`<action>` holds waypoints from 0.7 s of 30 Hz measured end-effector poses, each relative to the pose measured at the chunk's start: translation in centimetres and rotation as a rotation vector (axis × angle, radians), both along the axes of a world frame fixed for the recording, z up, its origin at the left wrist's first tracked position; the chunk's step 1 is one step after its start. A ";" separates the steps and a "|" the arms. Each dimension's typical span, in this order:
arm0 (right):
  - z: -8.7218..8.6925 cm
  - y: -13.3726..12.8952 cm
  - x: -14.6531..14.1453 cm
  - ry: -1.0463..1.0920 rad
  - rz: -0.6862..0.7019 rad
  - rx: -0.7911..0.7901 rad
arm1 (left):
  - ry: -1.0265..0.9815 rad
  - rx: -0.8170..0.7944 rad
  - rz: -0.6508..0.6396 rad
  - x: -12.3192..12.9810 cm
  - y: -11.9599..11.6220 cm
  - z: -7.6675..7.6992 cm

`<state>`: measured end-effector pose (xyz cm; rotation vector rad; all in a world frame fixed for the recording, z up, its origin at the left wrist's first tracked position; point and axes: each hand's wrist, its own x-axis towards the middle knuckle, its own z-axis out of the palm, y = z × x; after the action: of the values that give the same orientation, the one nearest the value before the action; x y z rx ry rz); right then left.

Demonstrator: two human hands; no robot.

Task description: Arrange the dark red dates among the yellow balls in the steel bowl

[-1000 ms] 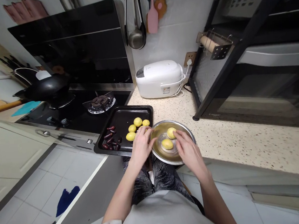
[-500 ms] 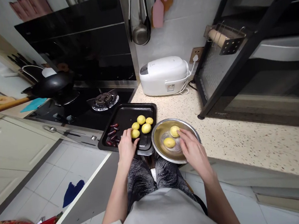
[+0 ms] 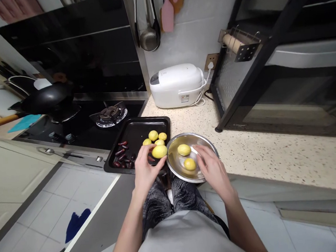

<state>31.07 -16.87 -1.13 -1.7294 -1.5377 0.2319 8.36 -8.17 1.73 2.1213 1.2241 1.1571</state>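
My left hand (image 3: 147, 165) grips a yellow lemon-like fruit (image 3: 159, 151) between thumb and fingers, above the right side of a black baking tray (image 3: 135, 131). Several more yellow fruits (image 3: 153, 135) lie behind it in the tray, and dark red oblong pieces (image 3: 120, 152) are on the tray's left side. Beside the tray, a metal bowl (image 3: 176, 168) holds two yellow fruits (image 3: 190, 164). Over the bowl's right side is my right hand (image 3: 212, 167), its fingers apart and holding nothing, close to the fruits.
A white appliance (image 3: 179, 86) with a coiled cord stands behind the bowl. Left of it are a gas burner (image 3: 109, 113) and a black wok (image 3: 46, 100). A black rack (image 3: 239, 67) with an oven is on the right. An open cabinet door (image 3: 88, 224) juts out below.
My left hand has lifted a yellow fruit from the tray and moved toward the bowl. The fruits in the bowl have shifted. The whole view has moved slightly.
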 end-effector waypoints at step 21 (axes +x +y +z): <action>0.2 0.1 1.4 -0.060 -0.161 0.065 | 0.143 0.057 -0.336 3.2 -3.0 -2.3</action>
<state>32.51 -16.80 -0.91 -1.8118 -1.4229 0.0483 11.61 -11.19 -0.56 2.3730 0.8531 0.9156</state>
